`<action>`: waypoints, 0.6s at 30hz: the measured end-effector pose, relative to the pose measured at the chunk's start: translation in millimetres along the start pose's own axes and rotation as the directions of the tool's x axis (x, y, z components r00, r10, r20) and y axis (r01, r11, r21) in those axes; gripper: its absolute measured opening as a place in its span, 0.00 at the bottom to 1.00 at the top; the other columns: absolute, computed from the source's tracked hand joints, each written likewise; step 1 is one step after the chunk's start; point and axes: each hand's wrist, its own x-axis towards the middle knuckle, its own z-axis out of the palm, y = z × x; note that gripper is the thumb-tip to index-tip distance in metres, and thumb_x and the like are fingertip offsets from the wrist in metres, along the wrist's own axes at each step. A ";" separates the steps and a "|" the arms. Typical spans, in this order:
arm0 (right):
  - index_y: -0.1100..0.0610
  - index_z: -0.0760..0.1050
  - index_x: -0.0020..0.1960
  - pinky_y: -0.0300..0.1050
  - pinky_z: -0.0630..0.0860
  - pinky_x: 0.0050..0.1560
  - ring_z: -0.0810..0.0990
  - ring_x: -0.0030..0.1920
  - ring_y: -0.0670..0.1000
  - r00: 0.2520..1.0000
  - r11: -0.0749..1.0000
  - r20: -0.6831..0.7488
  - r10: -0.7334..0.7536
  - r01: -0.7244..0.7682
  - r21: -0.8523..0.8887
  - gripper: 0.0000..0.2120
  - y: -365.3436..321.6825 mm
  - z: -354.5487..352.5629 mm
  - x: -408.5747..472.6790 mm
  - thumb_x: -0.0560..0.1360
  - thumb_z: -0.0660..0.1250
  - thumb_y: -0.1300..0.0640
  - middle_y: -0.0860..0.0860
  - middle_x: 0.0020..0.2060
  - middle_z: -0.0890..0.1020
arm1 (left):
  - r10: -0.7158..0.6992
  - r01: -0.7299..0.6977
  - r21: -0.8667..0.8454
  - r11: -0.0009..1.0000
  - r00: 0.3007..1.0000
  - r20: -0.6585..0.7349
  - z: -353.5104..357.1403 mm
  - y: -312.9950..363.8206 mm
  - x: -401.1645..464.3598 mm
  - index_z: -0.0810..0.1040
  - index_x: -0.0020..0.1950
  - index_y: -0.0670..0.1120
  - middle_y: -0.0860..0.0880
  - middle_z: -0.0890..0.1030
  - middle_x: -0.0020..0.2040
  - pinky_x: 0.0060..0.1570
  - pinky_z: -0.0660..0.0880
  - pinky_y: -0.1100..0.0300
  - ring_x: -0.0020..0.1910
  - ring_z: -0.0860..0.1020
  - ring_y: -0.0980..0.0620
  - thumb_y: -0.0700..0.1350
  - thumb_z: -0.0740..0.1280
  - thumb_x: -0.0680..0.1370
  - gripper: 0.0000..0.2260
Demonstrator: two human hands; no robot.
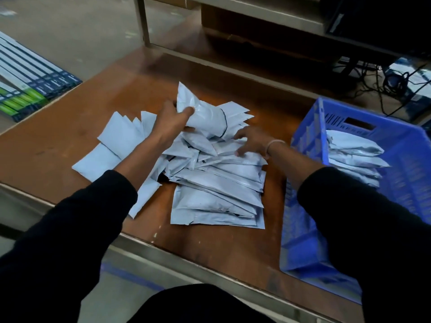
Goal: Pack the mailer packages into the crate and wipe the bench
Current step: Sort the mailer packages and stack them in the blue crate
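Observation:
A loose pile of pale grey mailer packages [217, 190] lies in the middle of the brown bench [70, 141]. My left hand [171, 121] grips a bunch of mailers [205, 115] at the pile's far side, lifted a little off it. My right hand [253, 141] rests on the top of the pile with fingers spread and slightly bent. On the right stands a blue plastic crate [363, 122], with several mailers [352, 155] stacked inside. More flat mailers [121, 136] fan out to the left of the pile.
A stack of flat boxes with green and dark blue ends [32, 89] lies at the far left. Behind the bench a metal shelf frame [210, 59] rises. Black cables [394, 85] and equipment sit behind the crate. The metal-edged front of the bench [186, 259] is close to my body.

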 end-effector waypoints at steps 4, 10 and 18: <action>0.53 0.80 0.63 0.48 0.76 0.59 0.78 0.60 0.58 0.998 0.997 -0.016 -0.060 0.059 -0.059 0.21 -4.9 22.3 9.6 0.71 0.75 0.53 0.55 0.60 0.82 | 0.023 -0.023 0.013 1.000 1.000 0.005 -2.7 -1.7 -8.5 0.68 0.70 0.47 0.49 0.77 0.64 0.59 0.81 0.45 0.62 0.79 0.47 0.55 0.71 0.74 0.28; 0.58 0.84 0.50 0.50 0.77 0.51 0.80 0.53 0.61 0.985 0.970 -0.090 -0.147 0.126 -0.207 0.11 2.1 2.8 2.0 0.71 0.66 0.65 0.58 0.50 0.85 | 0.085 -0.085 -0.017 0.996 0.996 -0.013 -3.0 -2.7 -6.9 0.65 0.75 0.50 0.52 0.73 0.69 0.62 0.80 0.44 0.67 0.76 0.47 0.52 0.67 0.79 0.26; 0.52 0.81 0.59 0.54 0.77 0.57 0.81 0.56 0.57 0.982 0.974 0.092 -0.167 0.179 -0.139 0.17 5.5 -115.2 -67.9 0.72 0.71 0.64 0.51 0.51 0.83 | 0.030 0.003 -0.279 0.960 0.993 0.114 20.3 15.1 0.4 0.67 0.76 0.50 0.49 0.76 0.69 0.48 0.84 0.51 0.63 0.80 0.47 0.44 0.67 0.83 0.22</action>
